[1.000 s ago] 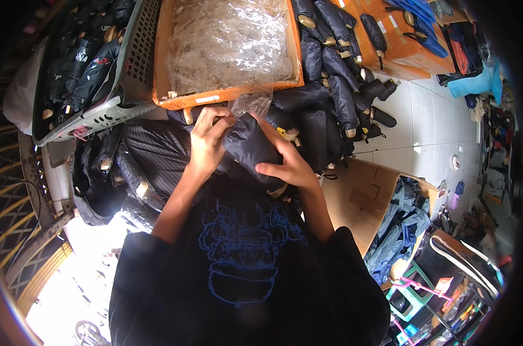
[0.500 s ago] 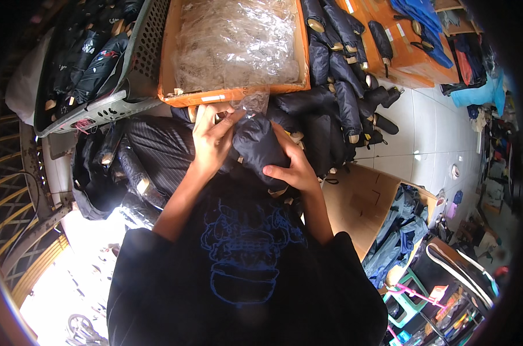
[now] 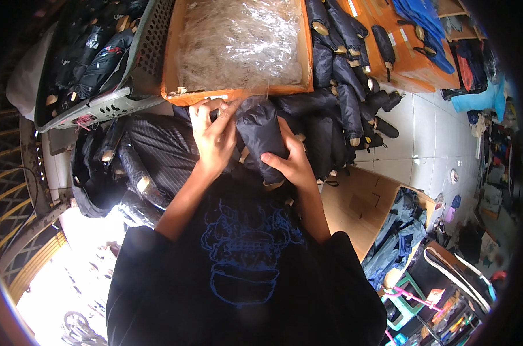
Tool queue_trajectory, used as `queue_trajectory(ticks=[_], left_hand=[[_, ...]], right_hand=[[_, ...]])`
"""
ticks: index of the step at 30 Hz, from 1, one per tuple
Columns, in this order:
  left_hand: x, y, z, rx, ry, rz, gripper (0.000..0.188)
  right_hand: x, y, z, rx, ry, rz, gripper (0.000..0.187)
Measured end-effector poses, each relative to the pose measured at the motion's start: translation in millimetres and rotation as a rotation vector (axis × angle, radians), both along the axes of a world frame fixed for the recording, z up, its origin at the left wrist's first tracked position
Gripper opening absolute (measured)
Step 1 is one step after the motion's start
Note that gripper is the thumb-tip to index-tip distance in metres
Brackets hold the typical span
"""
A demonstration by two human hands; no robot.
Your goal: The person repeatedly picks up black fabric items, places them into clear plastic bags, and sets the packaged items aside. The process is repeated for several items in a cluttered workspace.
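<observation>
1. Head view, the hands. The right hand (image 3: 293, 158) is wrapped around a black bundle (image 3: 257, 127), its thumb laid across the near side. The left hand (image 3: 212, 138) is narrow, thumb and fingers drawn together beside the bundle's far end; whether the fingertips grip anything cannot be told.

2. Head view, the bundle. It is held in front of the person's chest, a little tilted, with a pale tip at its near end. Clear plastic (image 3: 254, 97) shows at the far end, close to the left fingertips; how far it covers the cloth is unclear.

3. Head view, handling. Good practice would be a firm but not crushing right-hand hold, keeping the cloth smooth. The left fingertips would do best close to the plastic's edge, handling it lightly, since thin film probably creases or tears easily.

4. Head view, surroundings. Beyond the hands is an orange-edged carton (image 3: 307, 63) filled with clear plastic. A grey basket (image 3: 146, 49) of dark bundles stands to its left; more black bundles (image 3: 348, 112) are heaped to the right, beside the tiled floor (image 3: 431, 130). Nearer, an open cardboard box (image 3: 354, 202) holds bluish cloth.
</observation>
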State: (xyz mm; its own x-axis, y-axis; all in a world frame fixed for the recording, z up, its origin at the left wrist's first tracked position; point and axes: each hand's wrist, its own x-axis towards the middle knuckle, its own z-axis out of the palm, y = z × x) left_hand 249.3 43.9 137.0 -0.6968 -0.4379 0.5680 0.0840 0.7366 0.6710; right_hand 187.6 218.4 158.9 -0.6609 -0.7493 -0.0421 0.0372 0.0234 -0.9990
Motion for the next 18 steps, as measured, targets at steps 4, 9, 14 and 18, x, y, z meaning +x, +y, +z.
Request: queue_trajectory(ticks=[4, 9, 14, 18], left_hand=[[0.3, 8.9, -7.6, 0.329, -0.031, -0.131, 0.068], [0.8, 7.7, -1.0, 0.270, -0.102, -0.238, 0.081], [3.4, 7.9, -0.3, 0.105, -0.079, -0.330, 0.076], [4.3, 6.9, 10.3, 0.094, -0.096, -0.325, 0.070]], right_hand=[[-4.5, 7.2, 2.6, 0.088, 0.187, 0.058, 0.071], [-3.5, 26.8, 20.3, 0.204, 0.125, 0.223, 0.072], [-0.8, 29.6, 29.1, 0.114, -0.709, 0.207, 0.062], [-3.4, 31.2, 22.8, 0.162, -0.660, 0.097, 0.057]])
